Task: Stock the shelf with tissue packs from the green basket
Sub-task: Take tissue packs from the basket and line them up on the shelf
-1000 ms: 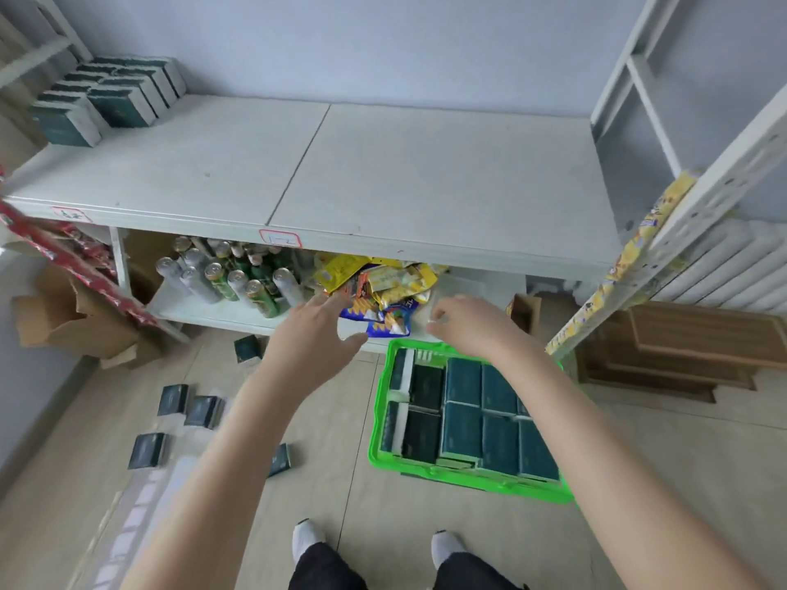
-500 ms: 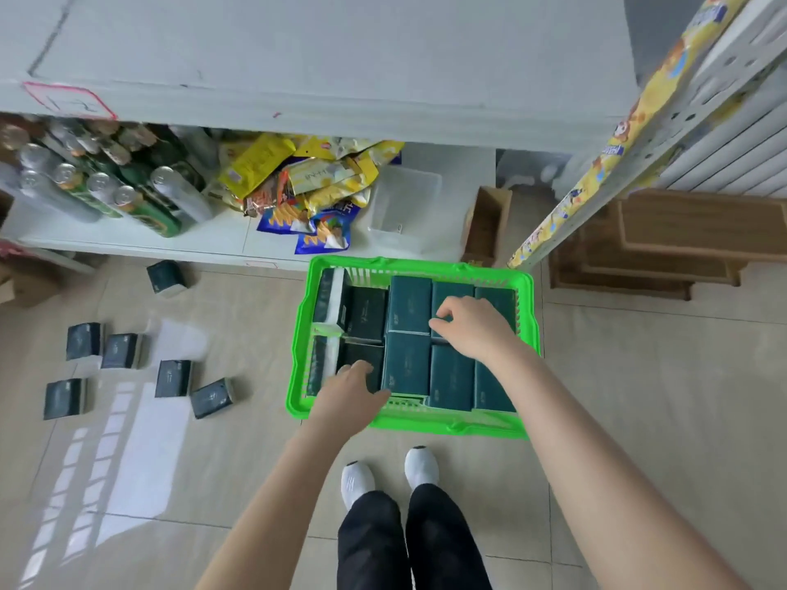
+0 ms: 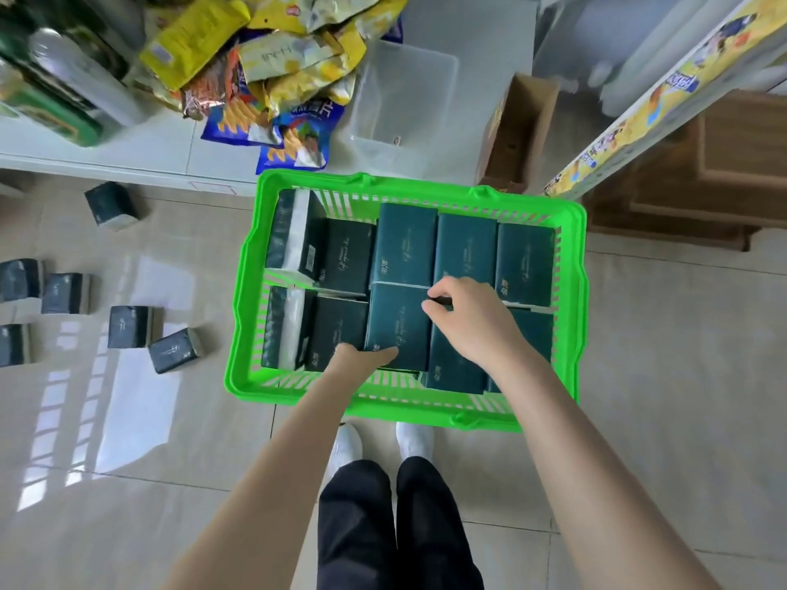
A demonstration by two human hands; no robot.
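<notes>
The green basket [image 3: 247, 291] stands on the tiled floor just in front of my feet, filled with several dark teal tissue packs. Both hands are inside it on one middle tissue pack [image 3: 398, 323], which sits slightly above its neighbours. My left hand [image 3: 360, 361] grips that pack's near edge, thumb on top and fingers hidden below. My right hand [image 3: 470, 319] has its fingers curled at the pack's far right corner, pinching it. The upper shelf is out of view.
Several loose tissue packs [image 3: 130, 332] lie on the floor at the left. The low shelf board [image 3: 127, 163] behind the basket carries snack bags [image 3: 272, 70], cans, a clear tub [image 3: 404, 100] and a cardboard box [image 3: 521, 129]. A shelf post and wooden crates [image 3: 702, 172] stand at right.
My view has tipped down from the shelf to the basket. Both hands came down from in front of the shelf into the basket and closed on a middle pack.
</notes>
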